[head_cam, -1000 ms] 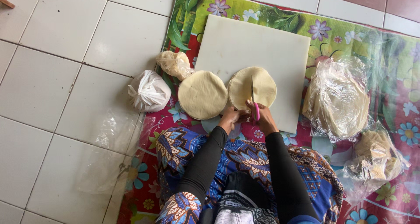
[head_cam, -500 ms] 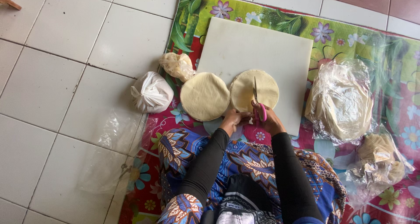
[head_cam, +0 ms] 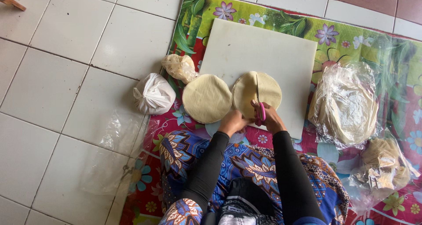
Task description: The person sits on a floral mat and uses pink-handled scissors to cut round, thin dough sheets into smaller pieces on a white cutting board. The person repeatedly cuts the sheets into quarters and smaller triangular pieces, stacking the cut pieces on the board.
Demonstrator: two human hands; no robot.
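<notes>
Right hand [head_cam: 271,118] grips pink-handled scissors [head_cam: 260,103] (blade over round pale wrapper stack [head_cam: 257,91]); left hand [head_cam: 233,121] pinches stack's near edge, on smooth white board [head_cam: 263,49]

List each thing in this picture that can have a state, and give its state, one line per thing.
right hand: grips the pink-handled knife
pink-handled knife: blade down across the right dough stack
right dough stack: round, on the white board, under the blade
left hand: holds that stack's near edge
left dough stack: round, whole, untouched
white bag: tied shut
clear plastic wrap: open around flat rounds
</notes>
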